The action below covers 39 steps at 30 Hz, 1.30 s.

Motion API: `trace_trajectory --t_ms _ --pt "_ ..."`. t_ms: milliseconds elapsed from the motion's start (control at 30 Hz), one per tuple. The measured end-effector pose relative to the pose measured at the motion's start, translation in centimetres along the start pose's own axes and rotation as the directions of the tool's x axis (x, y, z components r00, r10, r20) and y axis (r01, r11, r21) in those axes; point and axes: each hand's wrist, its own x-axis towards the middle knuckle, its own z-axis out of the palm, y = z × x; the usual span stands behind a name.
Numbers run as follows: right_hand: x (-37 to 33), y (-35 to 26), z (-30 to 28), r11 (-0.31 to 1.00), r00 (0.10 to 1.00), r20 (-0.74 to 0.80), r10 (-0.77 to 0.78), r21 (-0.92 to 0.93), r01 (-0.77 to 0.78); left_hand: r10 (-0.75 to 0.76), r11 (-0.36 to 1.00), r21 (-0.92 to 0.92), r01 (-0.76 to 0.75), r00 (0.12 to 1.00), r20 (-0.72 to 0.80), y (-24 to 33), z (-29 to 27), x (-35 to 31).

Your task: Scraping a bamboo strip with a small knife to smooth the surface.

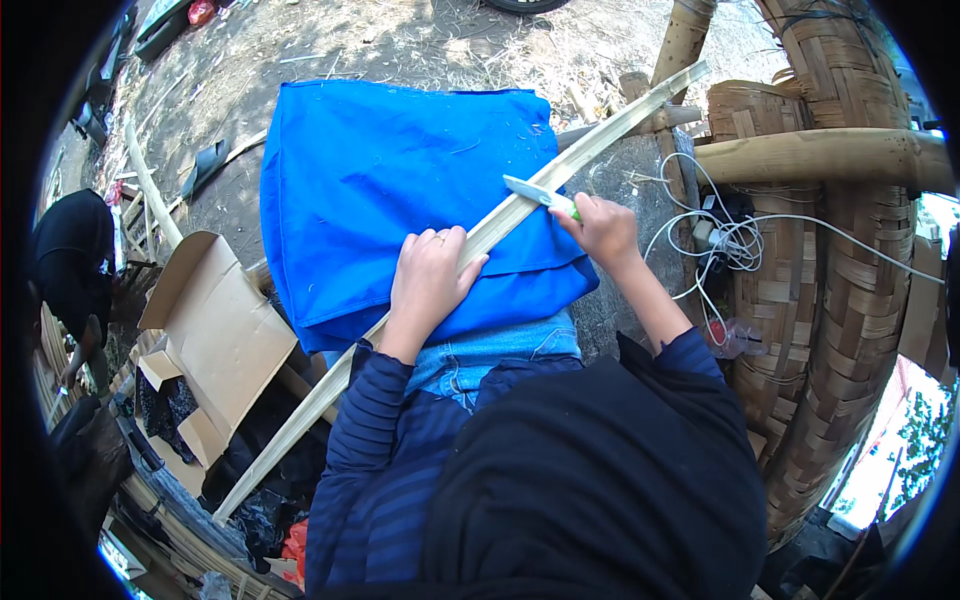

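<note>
A long, pale bamboo strip runs slantwise across my lap, from the lower left to the upper right. Under it, a blue cloth covers my legs. My left hand is closed round the strip near its middle, the thumb along its side. In my right hand is a knife with a green handle, its blade lying across the strip a little farther up. Most of the handle is hidden by my fingers.
An open cardboard box stands at my left. Beyond it a person in dark clothes bends down. On the right are a coiled white cable, a horizontal bamboo pole and a woven bamboo wall. Shavings litter the ground ahead.
</note>
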Motion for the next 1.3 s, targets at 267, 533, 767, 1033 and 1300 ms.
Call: trace_trajectory --t_ms 267,533,767,1033,1300 --pt "0.3 1.9 0.2 0.983 0.988 -0.106 0.113 -0.132 -0.126 -0.004 1.000 -0.027 0.003 1.000 -0.030 -0.3 0.2 0.0" --pt "1.0 1.6 -0.5 0.985 0.992 0.047 0.118 -0.136 -0.110 0.000 0.999 -0.036 -0.001 1.000 -0.021 -0.2 0.2 0.0" --pt "0.3 0.4 0.1 0.990 0.993 0.033 0.111 -0.094 -0.108 -0.016 0.999 -0.036 0.017 1.000 0.015 -0.3 0.3 0.1" --pt "-0.3 1.3 2.1 0.970 0.990 -0.084 0.110 -0.209 -0.125 0.004 1.000 -0.016 -0.005 1.000 -0.003 -0.3 0.4 0.4" --pt "0.4 4.4 2.5 0.938 0.974 -0.102 0.202 -0.267 -0.223 0.006 0.999 -0.041 -0.007 1.000 -0.019 -0.3 0.4 0.2"
